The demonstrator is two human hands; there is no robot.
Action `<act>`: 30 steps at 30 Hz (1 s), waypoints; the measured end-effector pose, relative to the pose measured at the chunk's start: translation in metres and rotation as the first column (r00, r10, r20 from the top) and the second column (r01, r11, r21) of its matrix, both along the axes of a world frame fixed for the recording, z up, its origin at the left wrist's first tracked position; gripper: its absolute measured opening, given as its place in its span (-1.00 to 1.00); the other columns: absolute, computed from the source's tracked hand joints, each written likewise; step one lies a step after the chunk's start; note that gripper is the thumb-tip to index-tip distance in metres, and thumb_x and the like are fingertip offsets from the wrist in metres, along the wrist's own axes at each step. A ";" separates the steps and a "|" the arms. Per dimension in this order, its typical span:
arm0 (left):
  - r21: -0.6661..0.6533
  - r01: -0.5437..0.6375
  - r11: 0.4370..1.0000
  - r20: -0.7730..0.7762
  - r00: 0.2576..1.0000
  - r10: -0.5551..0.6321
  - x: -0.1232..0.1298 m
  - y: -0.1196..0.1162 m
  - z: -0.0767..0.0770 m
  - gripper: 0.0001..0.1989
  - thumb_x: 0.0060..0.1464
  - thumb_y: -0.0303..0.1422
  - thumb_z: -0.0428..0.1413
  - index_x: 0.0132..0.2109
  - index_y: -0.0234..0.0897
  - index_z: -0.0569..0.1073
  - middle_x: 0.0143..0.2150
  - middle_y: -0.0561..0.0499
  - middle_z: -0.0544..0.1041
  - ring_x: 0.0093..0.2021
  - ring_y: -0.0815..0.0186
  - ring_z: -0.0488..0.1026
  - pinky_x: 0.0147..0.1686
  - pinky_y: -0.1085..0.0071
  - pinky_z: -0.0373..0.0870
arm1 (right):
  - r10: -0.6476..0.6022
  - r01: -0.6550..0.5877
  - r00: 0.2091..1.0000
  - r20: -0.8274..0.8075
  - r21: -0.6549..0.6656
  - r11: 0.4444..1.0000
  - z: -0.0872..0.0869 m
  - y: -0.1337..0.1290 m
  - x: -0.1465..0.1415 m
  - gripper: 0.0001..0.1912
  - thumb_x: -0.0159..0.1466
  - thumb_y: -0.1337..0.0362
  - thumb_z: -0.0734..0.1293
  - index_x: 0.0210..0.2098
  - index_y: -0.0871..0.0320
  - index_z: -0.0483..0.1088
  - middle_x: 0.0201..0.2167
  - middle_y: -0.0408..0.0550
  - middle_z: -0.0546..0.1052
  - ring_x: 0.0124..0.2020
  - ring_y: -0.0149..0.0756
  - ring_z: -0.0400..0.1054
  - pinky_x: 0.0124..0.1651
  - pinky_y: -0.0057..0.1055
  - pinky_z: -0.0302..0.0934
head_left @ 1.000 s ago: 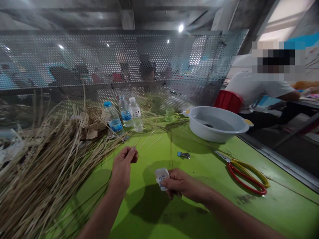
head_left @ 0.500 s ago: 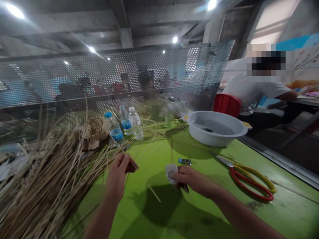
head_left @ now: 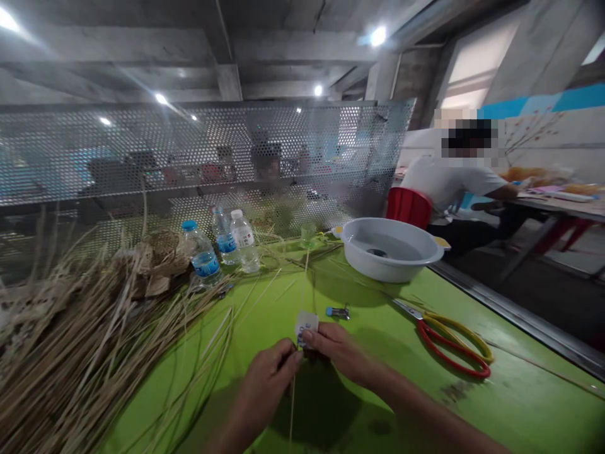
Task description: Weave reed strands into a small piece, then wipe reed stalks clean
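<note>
My left hand (head_left: 273, 377) is closed in a pinch on a thin pale plant strip (head_left: 292, 416), whose lower end hangs below my fingers. Right beside it, my right hand (head_left: 339, 350) grips a small white piece (head_left: 307, 321) with blue lettering, thumb on top; whether it is card or cloth I cannot tell. The strip seems to run up past the white piece toward the far side. My fingertips nearly meet, hiding where strip and white piece come together. Just beyond my right hand, a small blue-ended metal clipper-like tool (head_left: 338, 312) lies on the green table (head_left: 378, 340).
Large scissors (head_left: 454, 347) with red and yellow handles lie at the right. Behind them stands a grey basin (head_left: 390, 252) of water. Plastic bottles (head_left: 204, 258), a small woven basket (head_left: 163, 249) and heaped dry stalks (head_left: 94, 353) fill the left. A person (head_left: 454, 176) sits beyond.
My left hand has moved right and down to meet my right hand, and now pinches a strip beside the white piece. The view has shifted slightly right.
</note>
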State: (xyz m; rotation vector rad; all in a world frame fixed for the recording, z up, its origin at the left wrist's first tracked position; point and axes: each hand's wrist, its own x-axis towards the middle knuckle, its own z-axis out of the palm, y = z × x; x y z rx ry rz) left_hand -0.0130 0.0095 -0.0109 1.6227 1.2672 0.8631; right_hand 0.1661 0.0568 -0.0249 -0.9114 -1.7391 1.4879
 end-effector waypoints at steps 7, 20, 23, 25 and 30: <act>-0.114 0.090 0.989 0.177 0.982 -0.069 0.016 -0.006 0.005 -0.74 0.12 -0.14 0.06 -0.26 -0.20 0.53 -0.29 0.00 0.52 -0.21 0.18 0.40 -0.18 0.36 0.28 | -0.103 0.102 0.993 -0.050 -0.033 0.994 0.000 -0.009 -0.010 -0.57 0.21 -0.05 0.28 -0.59 0.14 0.22 -0.61 -0.24 0.15 -0.54 -0.43 -0.01 -0.49 -0.44 -0.13; -0.332 0.294 0.897 0.258 0.942 -0.213 -0.016 -0.013 0.018 -0.66 0.08 -0.11 0.12 -0.50 -0.23 0.31 -0.58 0.14 0.25 -0.57 0.43 0.19 -0.55 0.50 0.18 | -0.669 0.656 0.722 -0.177 -0.133 0.743 0.023 0.034 0.035 -0.66 0.11 0.03 0.32 -0.62 0.13 0.28 -0.69 -0.18 0.30 -0.64 -0.43 0.09 -0.58 -0.44 -0.05; -0.318 0.166 0.933 0.310 0.949 -0.063 -0.048 -0.003 0.026 -0.72 0.03 -0.21 0.16 -0.54 -0.21 0.34 -0.61 0.12 0.29 -0.64 0.44 0.14 -0.62 0.48 0.15 | -0.712 0.698 0.658 -0.244 -0.156 0.699 0.021 0.045 0.046 -0.69 0.10 0.05 0.35 -0.57 0.14 0.31 -0.66 -0.19 0.33 -0.64 -0.44 0.12 -0.61 -0.46 -0.06; -0.214 0.078 0.974 0.399 0.917 0.014 -0.068 0.006 0.030 -0.71 0.00 -0.25 0.17 -0.60 -0.19 0.34 -0.66 0.13 0.24 -0.64 0.41 0.18 -0.47 0.39 0.33 | -0.734 0.722 0.631 -0.250 -0.155 0.674 0.017 0.050 0.050 -0.69 0.09 0.05 0.35 -0.58 0.14 0.29 -0.67 -0.21 0.32 -0.65 -0.46 0.12 -0.62 -0.48 -0.07; -0.148 -0.068 0.987 0.434 0.892 0.126 -0.086 0.021 0.032 -0.71 0.02 -0.32 0.10 -0.63 -0.21 0.33 -0.76 0.17 0.13 -0.73 0.46 0.10 -0.47 0.40 0.31 | -0.688 0.696 0.707 -0.168 -0.015 0.718 0.004 0.052 0.047 -0.67 0.15 0.04 0.37 -0.54 0.14 0.29 -0.68 -0.23 0.32 -0.66 -0.47 0.17 -0.63 -0.51 0.00</act>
